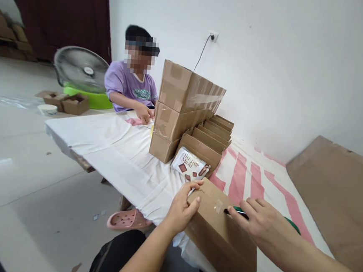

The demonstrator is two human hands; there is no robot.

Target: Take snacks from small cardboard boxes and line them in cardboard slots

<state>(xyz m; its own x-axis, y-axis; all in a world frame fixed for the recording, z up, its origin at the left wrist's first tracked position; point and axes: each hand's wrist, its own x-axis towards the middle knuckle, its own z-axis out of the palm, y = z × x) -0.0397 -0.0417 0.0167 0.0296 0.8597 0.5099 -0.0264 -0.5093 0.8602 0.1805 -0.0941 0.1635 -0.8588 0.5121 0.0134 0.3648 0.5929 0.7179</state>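
A closed cardboard box (pixel 220 235) stands at the near edge of the cloth-covered table, a piece of clear tape on its top seam. My left hand (pixel 184 207) grips its left end, thumb on top. In my right hand (pixel 256 219) is a slim green-handled tool (pixel 242 213), its dark tip at the seam beside the tape. My fingers hide much of the tool, so its exact kind is unclear. Just beyond the box lies a white packet (pixel 190 164) printed "Super Meal", leaning against a row of open cardboard boxes (pixel 210 146).
Stacked taped boxes (pixel 170 122) rise mid-table. Behind them sits another person (pixel 131 81) in a purple shirt, one hand on the table (pixel 105 146). A large cardboard sheet (pixel 336 198) leans at the right. A fan (pixel 81 71) and small open boxes (pixel 75 103) are on the floor.
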